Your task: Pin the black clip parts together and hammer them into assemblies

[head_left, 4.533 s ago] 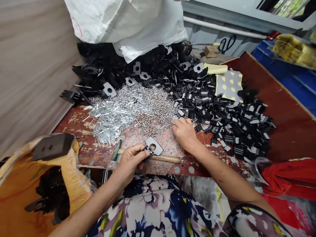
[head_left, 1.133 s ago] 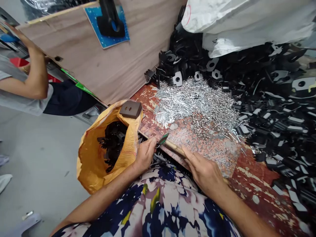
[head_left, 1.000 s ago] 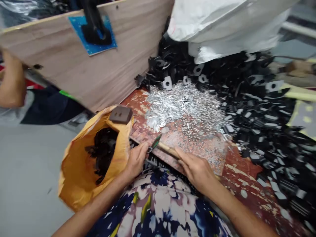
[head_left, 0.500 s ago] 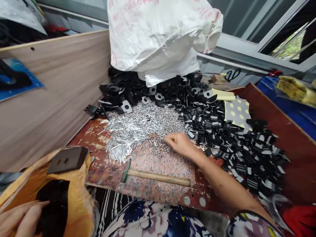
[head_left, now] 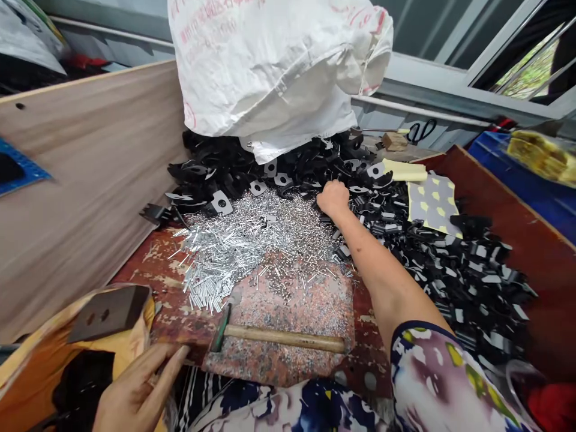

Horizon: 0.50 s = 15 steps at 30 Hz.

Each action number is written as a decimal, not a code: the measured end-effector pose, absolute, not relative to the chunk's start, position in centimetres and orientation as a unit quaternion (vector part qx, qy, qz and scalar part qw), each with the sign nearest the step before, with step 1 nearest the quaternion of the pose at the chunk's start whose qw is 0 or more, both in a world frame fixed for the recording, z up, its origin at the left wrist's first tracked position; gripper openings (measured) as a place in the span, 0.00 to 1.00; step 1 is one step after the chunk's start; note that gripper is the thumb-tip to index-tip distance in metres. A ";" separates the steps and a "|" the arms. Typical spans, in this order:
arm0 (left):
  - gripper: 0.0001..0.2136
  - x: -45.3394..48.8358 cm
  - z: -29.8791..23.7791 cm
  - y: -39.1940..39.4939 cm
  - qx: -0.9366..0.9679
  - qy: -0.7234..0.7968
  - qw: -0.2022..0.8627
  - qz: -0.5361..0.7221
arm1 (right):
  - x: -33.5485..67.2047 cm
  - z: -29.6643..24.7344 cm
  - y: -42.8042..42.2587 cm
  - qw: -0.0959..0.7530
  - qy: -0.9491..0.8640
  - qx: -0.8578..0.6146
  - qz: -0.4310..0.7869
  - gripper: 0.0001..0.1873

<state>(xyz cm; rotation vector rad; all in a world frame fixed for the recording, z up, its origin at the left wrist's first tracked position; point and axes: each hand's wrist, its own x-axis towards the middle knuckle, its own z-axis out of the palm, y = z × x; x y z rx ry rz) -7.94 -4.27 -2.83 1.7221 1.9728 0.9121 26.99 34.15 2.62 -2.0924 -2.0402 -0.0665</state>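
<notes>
Across the worn red tabletop [head_left: 175, 324], before a white sack [head_left: 270, 66], spreads a heap of black pieces [head_left: 450, 270]. To its left gapes a yellow bag [head_left: 31, 369]. A wooden-handled hammer [head_left: 285, 338] lies near the front edge. The left hand [head_left: 135, 390], its grip slightly apart, hovers by the bag; the right hand [head_left: 333, 199] reaches among the far pieces, whether clamped on one I cannot tell. Loose silvery pins [head_left: 220, 255] lie behind the hammer.

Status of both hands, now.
Left hand: open, loosely curled, nothing visible in it.
Right hand: at the black parts, fingertips hidden; grip cannot be told.
</notes>
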 end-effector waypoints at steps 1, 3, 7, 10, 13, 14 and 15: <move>0.18 -7.6 -2.3 -3.9 0.615 0.692 0.198 0.322 | 27.7 3.0 33.7 0.115 -0.690 -0.714 -0.022 0.22; 0.17 -6.9 -1.5 -3.0 0.626 0.674 0.236 0.313 | 29.6 4.0 32.3 0.131 -0.688 -0.714 -0.020 0.20; 0.12 -4.7 -1.0 -1.1 0.629 0.630 0.315 0.330 | 32.2 5.4 28.1 0.179 -0.698 -0.693 0.002 0.20; 0.12 -1.4 -0.5 0.7 0.576 0.593 0.403 0.393 | 30.7 4.8 23.3 0.211 -0.722 -0.657 0.056 0.19; 0.26 2.4 0.3 2.4 0.547 0.526 0.467 0.453 | 26.2 3.1 16.4 0.240 -0.763 -0.588 0.119 0.13; 0.28 3.4 0.5 2.7 0.550 0.509 0.472 0.465 | 24.6 2.6 14.0 0.261 -0.773 -0.564 0.127 0.11; 0.27 4.2 0.6 3.0 0.557 0.500 0.467 0.470 | 23.2 2.2 11.8 0.273 -0.776 -0.554 0.126 0.09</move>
